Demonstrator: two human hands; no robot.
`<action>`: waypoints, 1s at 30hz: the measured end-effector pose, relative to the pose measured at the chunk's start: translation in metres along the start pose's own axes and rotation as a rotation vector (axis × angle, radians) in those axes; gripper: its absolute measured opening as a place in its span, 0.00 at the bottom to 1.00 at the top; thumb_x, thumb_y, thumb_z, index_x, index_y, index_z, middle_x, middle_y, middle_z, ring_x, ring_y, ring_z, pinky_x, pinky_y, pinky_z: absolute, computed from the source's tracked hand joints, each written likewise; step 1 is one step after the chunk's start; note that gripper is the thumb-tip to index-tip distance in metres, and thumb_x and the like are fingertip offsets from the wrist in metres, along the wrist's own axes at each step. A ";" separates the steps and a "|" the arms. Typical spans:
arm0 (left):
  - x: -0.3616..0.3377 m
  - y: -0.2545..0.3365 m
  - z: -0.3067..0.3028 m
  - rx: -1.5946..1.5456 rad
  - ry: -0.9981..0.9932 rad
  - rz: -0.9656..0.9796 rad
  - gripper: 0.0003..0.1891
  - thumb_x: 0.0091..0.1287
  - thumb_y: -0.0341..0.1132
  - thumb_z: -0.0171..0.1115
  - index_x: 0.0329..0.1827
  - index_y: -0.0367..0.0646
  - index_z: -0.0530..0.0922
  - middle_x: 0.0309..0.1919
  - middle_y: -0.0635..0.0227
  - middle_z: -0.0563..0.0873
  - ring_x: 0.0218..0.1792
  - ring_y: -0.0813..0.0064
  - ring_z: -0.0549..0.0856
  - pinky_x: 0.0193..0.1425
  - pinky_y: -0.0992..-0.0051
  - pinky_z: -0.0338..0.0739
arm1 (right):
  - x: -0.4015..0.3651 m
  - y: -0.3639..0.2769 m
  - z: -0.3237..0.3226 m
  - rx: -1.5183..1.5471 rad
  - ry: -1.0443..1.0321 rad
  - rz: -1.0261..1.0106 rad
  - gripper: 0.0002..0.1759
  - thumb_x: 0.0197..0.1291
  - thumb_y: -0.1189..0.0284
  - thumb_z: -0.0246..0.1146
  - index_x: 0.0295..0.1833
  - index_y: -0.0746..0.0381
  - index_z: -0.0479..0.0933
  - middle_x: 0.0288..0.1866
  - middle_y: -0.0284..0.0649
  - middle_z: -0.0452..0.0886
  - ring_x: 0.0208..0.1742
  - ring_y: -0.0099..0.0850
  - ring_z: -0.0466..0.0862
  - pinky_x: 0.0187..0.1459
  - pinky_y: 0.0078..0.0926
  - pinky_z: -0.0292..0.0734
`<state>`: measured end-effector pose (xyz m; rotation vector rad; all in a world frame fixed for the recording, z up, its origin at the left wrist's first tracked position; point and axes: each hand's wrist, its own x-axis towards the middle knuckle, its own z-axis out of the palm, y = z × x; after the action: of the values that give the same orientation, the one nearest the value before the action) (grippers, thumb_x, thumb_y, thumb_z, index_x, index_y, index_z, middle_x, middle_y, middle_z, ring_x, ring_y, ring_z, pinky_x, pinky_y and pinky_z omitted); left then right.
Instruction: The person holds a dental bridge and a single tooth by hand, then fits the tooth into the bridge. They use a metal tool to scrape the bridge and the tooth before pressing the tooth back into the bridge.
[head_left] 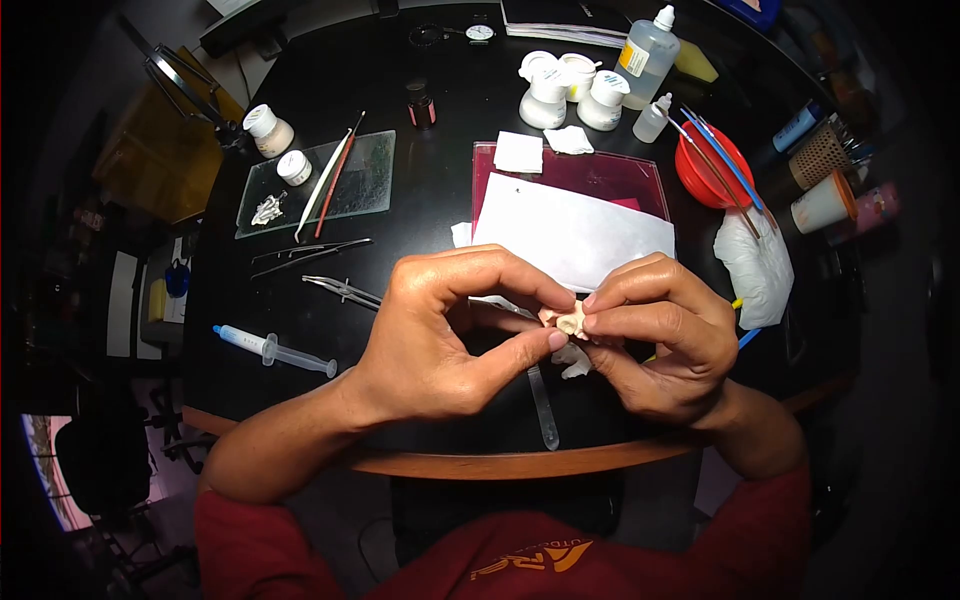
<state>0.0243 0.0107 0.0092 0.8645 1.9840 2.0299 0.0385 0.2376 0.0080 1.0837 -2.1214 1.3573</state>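
Between both hands, over the front half of the black table, is a small cream tooth-shaped piece point(571, 323), resembling a bit of a dental cast. My left hand point(440, 330) pinches its left side with thumb and fingertips. My right hand point(665, 335) grips its right side, the fingers partly covering it. Beneath the hands lie a crumpled white tissue point(574, 362) and a flat metal spatula point(543, 415). Just beyond them a folded white paper point(570, 232) rests on a dark red tray point(625, 172).
Left are a syringe point(280, 352), tweezers point(340, 291) and a glass slab point(365, 175) bearing a jar and tools. White jars point(545, 100) and a clear bottle point(648, 62) stand at the back. A red bowl point(712, 165) with brushes and a white cloth point(755, 265) are right.
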 end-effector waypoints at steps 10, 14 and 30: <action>-0.001 0.000 0.000 -0.014 0.002 0.003 0.12 0.61 0.17 0.73 0.47 0.31 0.85 0.47 0.51 0.89 0.50 0.67 0.91 0.53 0.72 0.91 | 0.000 -0.002 0.000 -0.010 0.005 0.000 0.16 0.46 0.88 0.76 0.43 0.65 0.86 0.40 0.41 0.85 0.40 0.30 0.87 0.36 0.23 0.81; 0.000 0.000 0.000 -0.004 -0.007 0.011 0.12 0.61 0.17 0.73 0.47 0.31 0.85 0.47 0.51 0.89 0.50 0.67 0.91 0.54 0.72 0.91 | 0.000 -0.002 0.000 -0.007 0.002 0.000 0.16 0.47 0.88 0.76 0.43 0.65 0.87 0.41 0.40 0.85 0.40 0.30 0.86 0.37 0.23 0.80; 0.000 0.000 0.000 -0.016 -0.007 -0.003 0.11 0.63 0.17 0.71 0.48 0.30 0.85 0.46 0.52 0.89 0.48 0.69 0.91 0.50 0.75 0.91 | -0.002 -0.001 0.003 0.048 0.021 0.058 0.16 0.49 0.87 0.77 0.44 0.66 0.86 0.40 0.42 0.85 0.35 0.25 0.88 0.32 0.19 0.81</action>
<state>0.0248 0.0109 0.0089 0.8639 1.9614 2.0352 0.0408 0.2353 0.0053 1.0294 -2.1307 1.4465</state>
